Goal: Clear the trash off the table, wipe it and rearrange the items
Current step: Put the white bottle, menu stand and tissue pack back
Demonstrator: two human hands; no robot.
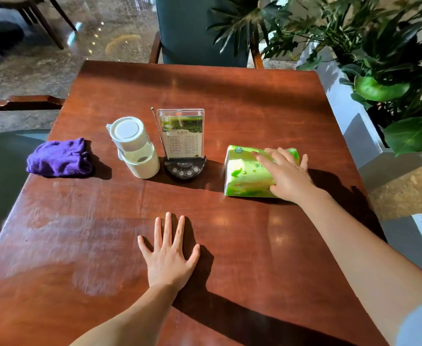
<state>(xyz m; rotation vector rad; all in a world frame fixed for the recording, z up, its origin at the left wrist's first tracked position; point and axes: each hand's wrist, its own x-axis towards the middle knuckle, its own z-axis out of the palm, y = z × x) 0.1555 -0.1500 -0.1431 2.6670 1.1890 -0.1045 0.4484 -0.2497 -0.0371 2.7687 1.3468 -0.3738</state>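
Observation:
A green and white tissue pack (pixel 245 174) lies on the wooden table (pixel 205 91) at the right. My right hand (pixel 288 176) rests on top of it, fingers spread over the pack and thumb at its near edge. My left hand (pixel 168 255) lies flat on the table near the front, fingers apart, holding nothing. A crumpled purple cloth (pixel 60 158) sits at the table's left edge. A white-lidded glass bottle (pixel 136 148) stands left of a menu stand (pixel 181 138) on a black call-button base (pixel 185 168), in the table's middle.
A dark green chair (pixel 192 33) stands at the far side, another green seat (pixel 3 171) at the left. A grey planter (pixel 349 121) with large leafy plants (pixel 379 58) runs along the right edge. Damp wipe streaks show on the table's near left.

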